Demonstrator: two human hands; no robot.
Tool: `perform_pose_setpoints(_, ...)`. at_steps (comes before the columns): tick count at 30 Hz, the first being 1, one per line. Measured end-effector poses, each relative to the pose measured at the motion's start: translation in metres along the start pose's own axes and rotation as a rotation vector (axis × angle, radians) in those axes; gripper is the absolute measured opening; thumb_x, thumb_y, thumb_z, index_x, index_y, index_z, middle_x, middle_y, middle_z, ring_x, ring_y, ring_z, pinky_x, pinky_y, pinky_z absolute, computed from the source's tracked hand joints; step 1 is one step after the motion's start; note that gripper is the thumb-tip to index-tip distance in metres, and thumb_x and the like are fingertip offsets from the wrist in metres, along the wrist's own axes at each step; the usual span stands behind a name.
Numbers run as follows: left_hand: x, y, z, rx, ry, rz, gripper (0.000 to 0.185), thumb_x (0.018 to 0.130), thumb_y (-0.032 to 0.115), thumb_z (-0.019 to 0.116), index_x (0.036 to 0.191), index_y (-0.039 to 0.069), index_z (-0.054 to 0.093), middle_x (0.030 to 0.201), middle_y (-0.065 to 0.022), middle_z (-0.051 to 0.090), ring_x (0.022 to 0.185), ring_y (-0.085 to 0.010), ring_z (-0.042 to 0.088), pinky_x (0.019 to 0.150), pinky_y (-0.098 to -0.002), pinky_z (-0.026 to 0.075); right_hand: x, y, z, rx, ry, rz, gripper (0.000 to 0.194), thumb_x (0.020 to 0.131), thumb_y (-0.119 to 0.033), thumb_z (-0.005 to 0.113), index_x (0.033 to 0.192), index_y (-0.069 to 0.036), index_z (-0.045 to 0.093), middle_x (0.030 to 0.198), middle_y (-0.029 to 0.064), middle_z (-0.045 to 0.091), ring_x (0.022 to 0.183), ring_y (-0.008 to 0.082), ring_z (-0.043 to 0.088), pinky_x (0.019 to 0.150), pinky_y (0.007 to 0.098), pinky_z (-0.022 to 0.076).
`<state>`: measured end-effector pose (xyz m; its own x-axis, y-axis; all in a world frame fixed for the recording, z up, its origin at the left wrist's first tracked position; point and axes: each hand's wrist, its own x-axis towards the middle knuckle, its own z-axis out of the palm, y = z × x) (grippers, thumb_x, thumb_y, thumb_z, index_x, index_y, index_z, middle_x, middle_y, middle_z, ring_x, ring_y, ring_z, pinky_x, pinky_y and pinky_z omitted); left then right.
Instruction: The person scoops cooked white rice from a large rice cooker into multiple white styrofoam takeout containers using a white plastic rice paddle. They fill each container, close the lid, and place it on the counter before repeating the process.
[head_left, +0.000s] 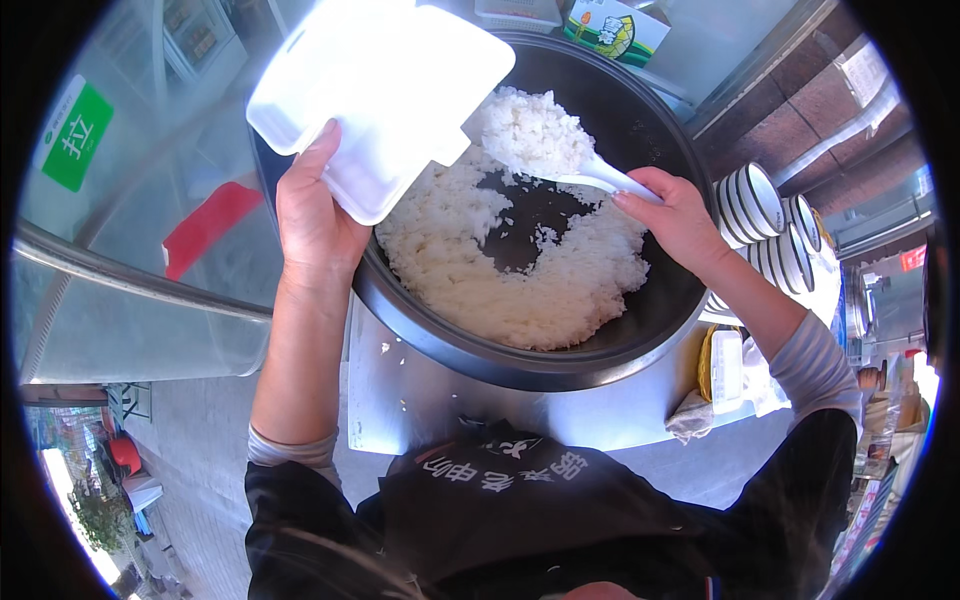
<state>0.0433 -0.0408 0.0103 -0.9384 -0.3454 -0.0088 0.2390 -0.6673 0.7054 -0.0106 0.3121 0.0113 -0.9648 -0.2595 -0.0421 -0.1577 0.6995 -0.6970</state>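
Note:
My left hand (319, 202) grips a white hinged takeaway box (375, 97), its lid laid open, over the far left rim of a large dark rice pot (442, 343). Bright glare hides the inside of the box. In my right hand (671, 217) is the handle of a white rice paddle (615, 178). A heaped scoop of cooked white rice (536, 131) rests on the paddle, just right of the box. Below it, more rice (510, 300) lies in a ring around the pot, and the dark bottom shows through the middle.
Stacked paper cups or bowls (750, 206) stand right of the pot. Near them are a clear plastic container (726, 371) and a cloth (691, 416). A printed carton (616, 31) is behind the pot. A curved transparent panel with a metal rail (142, 277) borders the left side.

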Motion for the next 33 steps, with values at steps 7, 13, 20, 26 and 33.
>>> perform_pose_setpoints(7, 0.011, -0.008, 0.008, 0.134, -0.038, -0.178, 0.051, 0.104, 0.011, 0.051, 0.15, -0.002, 0.036, 0.145, -0.0171, 0.051, 0.133, -0.032, 0.052, 0.114, -0.0475, 0.043, -0.046, -0.019, -0.035, 0.018, 0.176, 0.09, 0.024, 0.095, -0.022, 0.072, 0.11, -0.004, 0.071, 0.095, 0.0041, 0.069, 0.09, 0.0132, 0.062, 0.084, 0.0284, 0.0488)
perform_pose_setpoints(13, 0.01, -0.02, 0.029, 0.188, -0.173, -0.544, 0.055, 0.103, 0.012, 0.049, 0.153, -0.001, 0.028, 0.148, -0.022, 0.046, 0.135, -0.0396, 0.049, 0.112, -0.0588, 0.042, -0.053, -0.036, -0.04, 0.028, 0.25, 0.0, 0.02, 0.096, -0.017, 0.072, 0.109, -0.003, 0.069, 0.093, -0.0014, 0.066, 0.088, 0.0066, 0.058, 0.082, 0.0233, 0.0475)
perform_pose_setpoints(20, 0.02, -0.031, 0.033, -0.003, -0.34, -0.814, 0.061, 0.107, 0.023, 0.044, 0.157, 0.002, 0.017, 0.156, -0.0255, 0.035, 0.144, -0.0506, 0.036, 0.11, -0.0751, 0.036, -0.044, -0.035, -0.009, -0.486, 0.55, -0.474, 0.028, 0.082, -0.018, 0.081, 0.105, -0.005, 0.07, 0.091, 0.0108, 0.071, 0.079, 0.0319, 0.07, 0.069, 0.0372, 0.056)
perform_pose_setpoints(26, 0.017, -0.03, 0.034, 0.008, -0.351, -0.756, 0.054, 0.11, 0.028, 0.035, 0.156, 0.004, 0.022, 0.157, -0.021, 0.037, 0.144, -0.0451, 0.039, 0.111, -0.0709, 0.039, -0.039, -0.035, -0.007, -0.807, 0.658, -0.689, 0.03, 0.077, -0.01, 0.083, 0.106, -0.007, 0.073, 0.086, 0.0069, 0.067, 0.073, 0.0245, 0.065, 0.064, 0.0358, 0.0509)
perform_pose_setpoints(33, 0.015, -0.029, 0.041, 0.022, -0.29, -0.773, 0.054, 0.109, 0.033, 0.037, 0.155, 0.005, 0.029, 0.155, -0.0195, 0.041, 0.142, -0.0413, 0.044, 0.11, -0.0651, 0.043, -0.036, -0.032, -0.012, -0.997, 0.641, -0.941, 0.043, 0.071, -0.006, 0.077, 0.113, -0.012, 0.074, 0.092, 0.0035, 0.064, 0.072, 0.018, 0.062, 0.059, 0.0312, 0.0472)
